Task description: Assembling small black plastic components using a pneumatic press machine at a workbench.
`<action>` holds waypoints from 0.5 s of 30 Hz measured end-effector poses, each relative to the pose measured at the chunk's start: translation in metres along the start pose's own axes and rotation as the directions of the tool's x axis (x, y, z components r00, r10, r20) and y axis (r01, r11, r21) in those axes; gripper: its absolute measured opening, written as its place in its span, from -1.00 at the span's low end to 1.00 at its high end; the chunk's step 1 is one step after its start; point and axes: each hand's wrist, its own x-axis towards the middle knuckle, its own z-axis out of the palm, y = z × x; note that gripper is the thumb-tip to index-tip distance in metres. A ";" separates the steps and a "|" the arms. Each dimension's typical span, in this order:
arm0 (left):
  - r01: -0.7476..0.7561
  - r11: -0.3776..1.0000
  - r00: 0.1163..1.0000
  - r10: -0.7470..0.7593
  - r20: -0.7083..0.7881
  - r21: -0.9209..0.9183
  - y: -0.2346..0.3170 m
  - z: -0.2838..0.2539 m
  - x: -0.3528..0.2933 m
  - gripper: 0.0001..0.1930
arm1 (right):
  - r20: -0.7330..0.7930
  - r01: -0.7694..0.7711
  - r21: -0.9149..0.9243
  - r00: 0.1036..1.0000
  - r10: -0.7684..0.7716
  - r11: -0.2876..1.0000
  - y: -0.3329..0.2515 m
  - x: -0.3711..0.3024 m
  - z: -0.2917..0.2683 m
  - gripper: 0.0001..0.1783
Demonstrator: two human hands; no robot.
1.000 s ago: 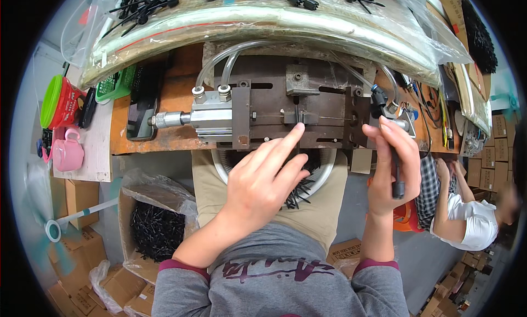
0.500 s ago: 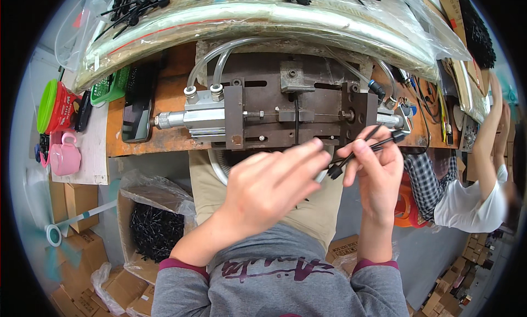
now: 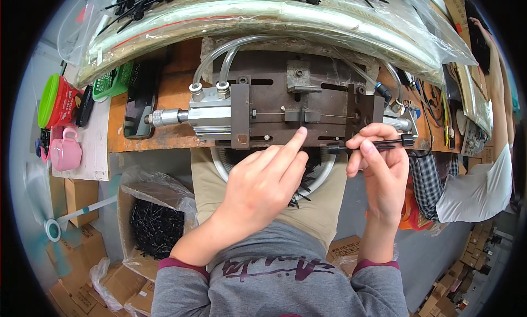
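Observation:
My left hand (image 3: 263,179) is in front of the dark metal fixture (image 3: 269,100). Its index finger stretches out, with the tip at the front of the small slotted block (image 3: 303,116) in the middle; the other fingers are loosely bent and hold nothing visible. To the right, my right hand (image 3: 381,171) pinches thin black plastic rods with thicker ends (image 3: 384,144), held nearly level in front of the fixture's right side. Their exact number is hard to make out. A thin wire runs across the fixture to the block from both sides.
Air cylinders (image 3: 211,116) with clear hoses flank the fixture. Black parts (image 3: 307,179) fill a round container on my lap. A carton of black parts (image 3: 156,226) stands at lower left. A phone (image 3: 140,111) and pink cup (image 3: 66,150) lie left. Another person (image 3: 477,190) sits right.
My left hand has moved slightly left, its index fingertip now at the block. The black rods in my right hand have turned from slanted to nearly level. The rod standing out from the block no longer shows.

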 end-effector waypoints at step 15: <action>0.059 0.997 0.998 -0.061 0.026 0.052 0.000 0.001 0.013 -0.65 | 0.065 -0.050 0.192 0.997 0.038 0.980 0.004 -0.007 -0.007 -0.79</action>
